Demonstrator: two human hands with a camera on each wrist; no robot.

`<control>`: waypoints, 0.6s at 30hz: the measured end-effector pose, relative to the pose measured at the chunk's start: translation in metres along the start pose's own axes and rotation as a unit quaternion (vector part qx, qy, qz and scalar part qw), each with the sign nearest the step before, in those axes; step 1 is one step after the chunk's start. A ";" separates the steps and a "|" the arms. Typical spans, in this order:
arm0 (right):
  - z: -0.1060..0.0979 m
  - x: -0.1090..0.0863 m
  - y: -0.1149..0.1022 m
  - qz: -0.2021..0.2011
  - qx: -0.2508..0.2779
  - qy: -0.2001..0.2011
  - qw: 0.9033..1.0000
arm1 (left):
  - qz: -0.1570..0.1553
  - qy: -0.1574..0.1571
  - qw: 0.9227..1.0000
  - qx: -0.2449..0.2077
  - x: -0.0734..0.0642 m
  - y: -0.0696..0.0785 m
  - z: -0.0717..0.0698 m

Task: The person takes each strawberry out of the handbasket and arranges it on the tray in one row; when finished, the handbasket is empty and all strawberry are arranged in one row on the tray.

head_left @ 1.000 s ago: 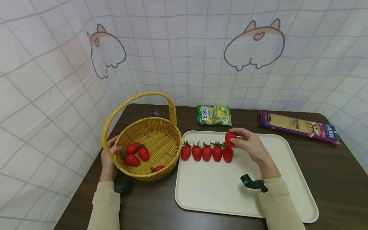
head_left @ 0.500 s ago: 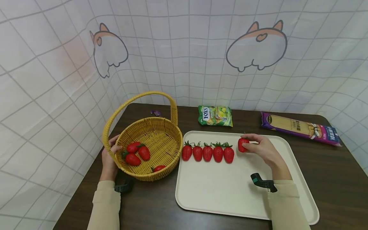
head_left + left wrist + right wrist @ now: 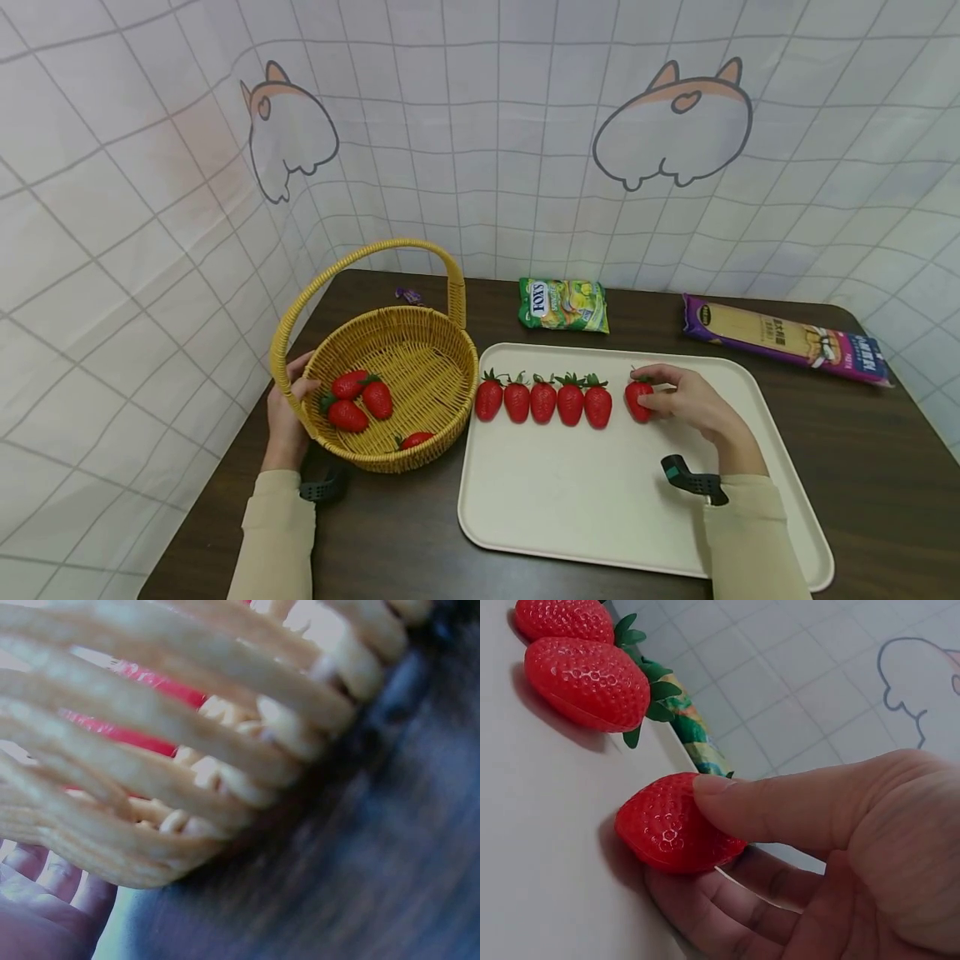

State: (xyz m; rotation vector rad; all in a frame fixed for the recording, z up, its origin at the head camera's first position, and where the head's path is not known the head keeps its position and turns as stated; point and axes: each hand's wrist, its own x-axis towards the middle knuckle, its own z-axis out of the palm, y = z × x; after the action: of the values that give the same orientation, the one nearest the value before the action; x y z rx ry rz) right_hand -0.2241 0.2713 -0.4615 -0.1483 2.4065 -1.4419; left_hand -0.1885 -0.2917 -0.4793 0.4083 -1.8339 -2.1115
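My right hand (image 3: 693, 404) pinches a red strawberry (image 3: 638, 402) between thumb and fingers, low over the cream tray (image 3: 562, 500). In the right wrist view the thumb lies on this strawberry (image 3: 671, 825), its leaves mostly hidden. To its left, several strawberries (image 3: 542, 402) lie side by side in a row, leaves toward the back. At the left, my left hand (image 3: 285, 417) grips the rim of a yellow woven basket (image 3: 420, 367), under its tall handle. Several strawberries (image 3: 348, 415) lie inside the basket. In the left wrist view the fingers (image 3: 64, 881) show beside the basket's weave.
Behind the tray lies a green candy bag (image 3: 564, 305). A purple pasta pack (image 3: 786, 339) lies at the back right. Behind the basket there is a small purple wrapped piece (image 3: 409, 296). A white gridded cloth (image 3: 487, 167) hangs along the table's back and left.
My right hand has moved right and a little toward me, carrying the strawberry from above the row's right end to a spot right of it. My left hand stays at the basket.
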 end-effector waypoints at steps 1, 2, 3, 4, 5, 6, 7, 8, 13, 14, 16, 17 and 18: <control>0.000 0.000 0.000 0.002 -0.002 -0.002 1.000 | 0.000 0.000 1.000 -0.001 0.000 0.000 0.000; -0.001 0.000 0.001 0.005 -0.004 -0.004 1.000 | 0.000 -0.001 1.000 -0.002 0.000 0.000 0.000; -0.001 0.000 0.001 0.007 -0.005 -0.005 1.000 | 0.000 -0.001 1.000 -0.002 -0.001 0.000 0.000; -0.001 0.000 0.002 0.006 -0.007 -0.007 1.000 | 0.000 0.000 1.000 -0.002 -0.001 0.001 0.000; -0.002 0.000 0.002 0.006 -0.010 -0.008 1.000 | 0.000 0.000 1.000 -0.002 -0.001 0.001 0.000; -0.002 0.000 0.002 0.004 -0.012 -0.011 1.000 | -0.001 0.001 1.000 -0.003 -0.001 0.001 0.001; -0.003 0.000 0.002 0.002 -0.016 -0.011 1.000 | -0.002 0.001 1.000 -0.004 -0.002 0.001 0.001; -0.004 -0.001 0.003 -0.001 -0.020 -0.013 1.000 | -0.003 0.001 1.000 -0.004 -0.002 0.001 0.001; -0.005 -0.002 0.005 -0.013 -0.036 -0.021 0.999 | -0.004 0.000 1.000 -0.010 -0.001 0.001 0.001; -0.005 -0.002 0.005 -0.016 -0.037 -0.024 0.999 | -0.003 0.000 1.000 -0.012 -0.001 0.001 0.001; -0.004 -0.002 0.006 -0.019 -0.039 -0.029 0.999 | -0.003 -0.001 1.000 -0.015 0.000 0.000 0.000; -0.003 -0.001 0.005 -0.020 -0.038 -0.032 0.999 | -0.002 -0.002 1.000 -0.017 0.000 0.000 0.000; -0.002 -0.001 0.005 -0.021 -0.037 -0.035 0.998 | -0.002 -0.002 1.000 -0.018 0.000 0.000 0.000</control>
State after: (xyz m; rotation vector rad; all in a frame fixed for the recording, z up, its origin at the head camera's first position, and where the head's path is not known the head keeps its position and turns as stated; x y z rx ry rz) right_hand -0.2235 0.2762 -0.4647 -0.2645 2.4153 -1.3428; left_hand -0.1887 -0.2916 -0.4792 0.4000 -1.7951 -2.1468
